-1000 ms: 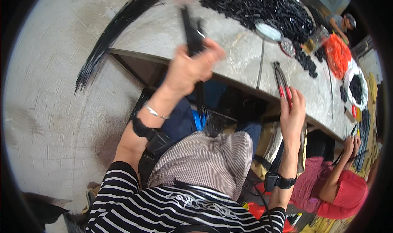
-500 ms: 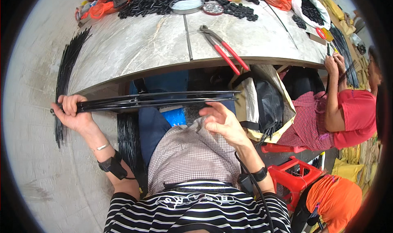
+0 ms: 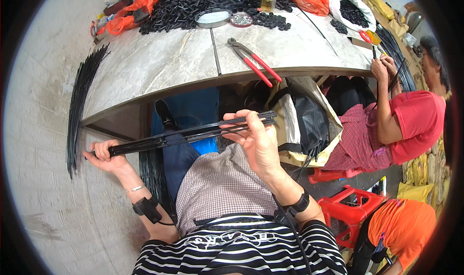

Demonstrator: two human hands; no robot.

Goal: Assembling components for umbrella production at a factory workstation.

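A black umbrella frame [image 3: 188,136], a folded bundle of thin ribs with joints about midway, slants across above my lap. Its left end is in my left hand [image 3: 105,157], fingers curled around it. Near the other end my right hand [image 3: 254,140] closes on the ribs, thumb in front and fingers behind. The rib tips stick out a little beyond my right hand. Beyond the frame, on the table [image 3: 159,67], lie end-cutting pincers [image 3: 255,62] with red handles, which reach over the front edge, and a dark rod [image 3: 215,53].
Small black parts [image 3: 193,4] heap along the table's far side, by a round tin [image 3: 213,18]. Black rods [image 3: 84,106] stand at the left end. An open bag [image 3: 314,120] is below the pincers. A co-worker in red [image 3: 415,123] sits at right, near a red stool [image 3: 348,207].
My right hand has gone from loose, spread fingers beside the frame to gripping its right end. My left hand has come lower and rightward, so the frame now tilts up to the right.
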